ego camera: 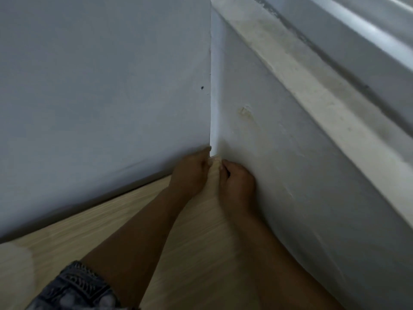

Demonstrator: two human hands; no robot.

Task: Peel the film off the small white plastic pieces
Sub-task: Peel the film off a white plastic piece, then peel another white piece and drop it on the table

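grey walls meet in a corner at the middle of the frame, and a pale wooden floor (93, 238) runs across the lower left. a small dark hole (202, 87) sits on the left wall (100, 86), just left of the corner.

at the lower left edge there is a bit of patterned cloth (73, 287), maybe a sleeve or clothing.

the left hand (190, 173) reaches up to the bottom of the corner. its fingers are curled, and the tips touch the bottom of a thin white strip (215, 97) that runs up the corner. something small and pale (214, 162) sits between the two hands. this may be the small white plastic piece, but it is too blurry to be sure. the film cannot be seen.

the right hand (238, 182) is just beside the left one, fingers curled in as well. both grips look closed and seem to pinch the small pale thing from each side, but the blur keeps that from being sure.

on the right wall (279, 164) there is a yellowish mark (244, 111). farther right, a pale ledge (324, 104) slopes down across the upper right.

what could go wrong: the film is thin, so a fast pull could tear it and leave bits stuck. the piece is tiny, so it could slip out and drop on the floor. the hands are tight in the corner, so fingers may bump the wall and lose hold.
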